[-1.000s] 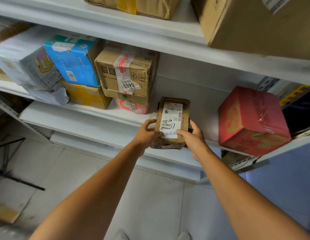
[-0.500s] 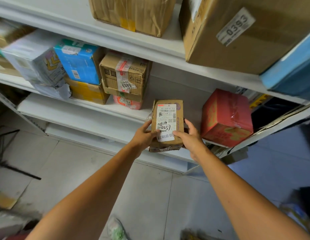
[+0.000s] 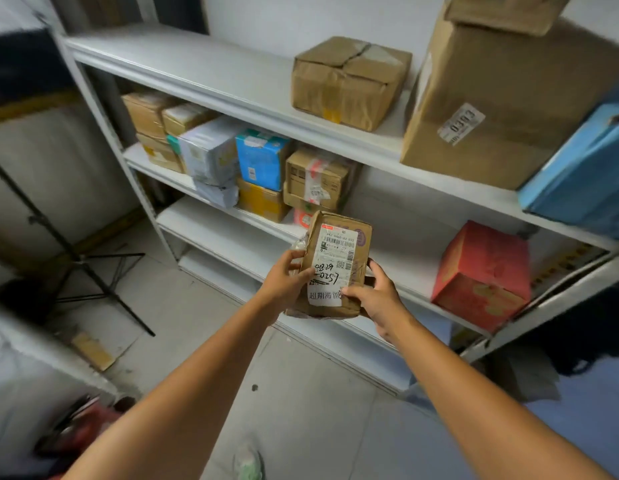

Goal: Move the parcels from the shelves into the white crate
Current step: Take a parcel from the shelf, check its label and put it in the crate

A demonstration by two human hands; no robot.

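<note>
Step in hand: carrying, by my read. Parcel (image 3: 335,268) is off the shelf (image 3: 232,233), held in front of it, over the floor. Left hand (image 3: 286,284) grips its left edge, thumb across the label; right hand (image 3: 374,295) grips the lower right corner. Crate not in view. Next: turn, find it, lower parcel in. Parcel: small brown carton, creased, white label with handwriting.

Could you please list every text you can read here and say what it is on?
"0393": sticker on the big brown box.
"超期滞留": label on the parcel.
Handwriting and small print on that label: unclear.
Number on the taped box: too blurred.
</note>
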